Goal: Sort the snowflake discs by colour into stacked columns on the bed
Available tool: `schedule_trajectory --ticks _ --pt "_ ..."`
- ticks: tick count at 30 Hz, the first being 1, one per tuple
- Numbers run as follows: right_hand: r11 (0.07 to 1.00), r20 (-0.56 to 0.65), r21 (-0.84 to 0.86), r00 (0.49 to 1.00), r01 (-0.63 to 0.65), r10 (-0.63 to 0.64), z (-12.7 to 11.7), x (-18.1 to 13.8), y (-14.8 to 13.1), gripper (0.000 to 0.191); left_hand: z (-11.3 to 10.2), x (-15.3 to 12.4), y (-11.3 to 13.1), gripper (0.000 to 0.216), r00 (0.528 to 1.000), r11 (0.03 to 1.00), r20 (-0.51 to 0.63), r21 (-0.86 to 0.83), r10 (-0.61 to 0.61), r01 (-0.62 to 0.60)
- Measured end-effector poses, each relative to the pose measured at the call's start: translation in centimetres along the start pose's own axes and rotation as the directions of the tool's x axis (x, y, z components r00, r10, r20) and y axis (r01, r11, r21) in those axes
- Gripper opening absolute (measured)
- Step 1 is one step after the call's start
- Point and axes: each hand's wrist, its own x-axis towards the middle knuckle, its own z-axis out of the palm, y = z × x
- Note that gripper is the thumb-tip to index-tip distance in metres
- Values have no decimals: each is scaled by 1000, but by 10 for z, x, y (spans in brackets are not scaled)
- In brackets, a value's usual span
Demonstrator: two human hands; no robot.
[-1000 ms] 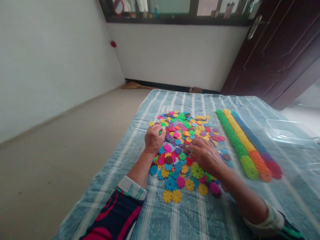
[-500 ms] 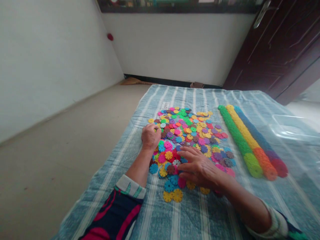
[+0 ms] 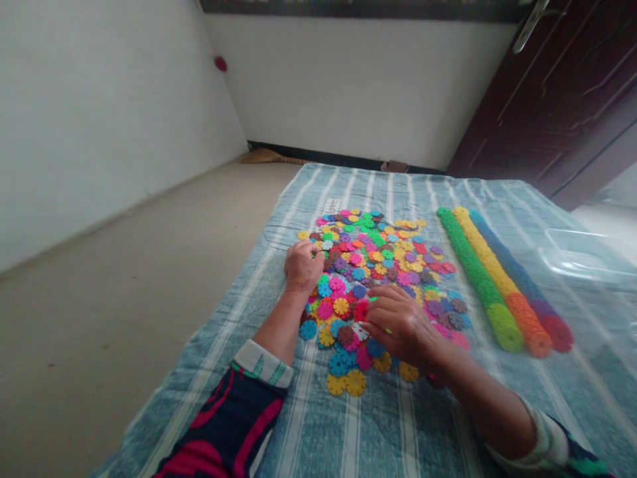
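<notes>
A heap of small colourful flower-shaped plastic discs (image 3: 378, 259) lies spread on a blue striped cloth (image 3: 348, 425). My left hand (image 3: 302, 267) rests at the heap's left edge with its fingers curled into a fist; what they hold is hidden. My right hand (image 3: 398, 326) lies over the near part of the heap, fingers bent down and pinched together among the discs near a red one (image 3: 360, 310). Whatever it grips is covered. Two yellow discs (image 3: 347, 383) lie nearest to me.
Three long rods of stacked discs lie side by side to the right: green (image 3: 475, 275), yellow and orange (image 3: 497, 279), blue to red (image 3: 527, 292). A clear plastic box (image 3: 582, 255) sits at the far right. Bare floor (image 3: 124, 285) lies left; a dark door (image 3: 562, 99) stands behind.
My right hand drew back toward me and leftward over the near discs, and its fingers went from stretched out to curled. My left hand stayed at the heap's left edge. The camera tipped downward.
</notes>
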Motion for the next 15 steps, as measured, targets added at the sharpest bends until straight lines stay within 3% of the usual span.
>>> schedule_trajectory --ticks 4,10,15 --pt "986 17 -107 991 -127 130 8 1 3 12 1 0 -1 12 1000 1000 -14 -17 12 -12" --pt "964 148 -155 960 -215 238 12 0 5 22 2 0 -2 10 1000 1000 1 -6 6 -6" --pt "972 58 -44 971 -229 231 13 -1 8 24 2 0 -2 10 1000 1000 -4 -7 13 -13"
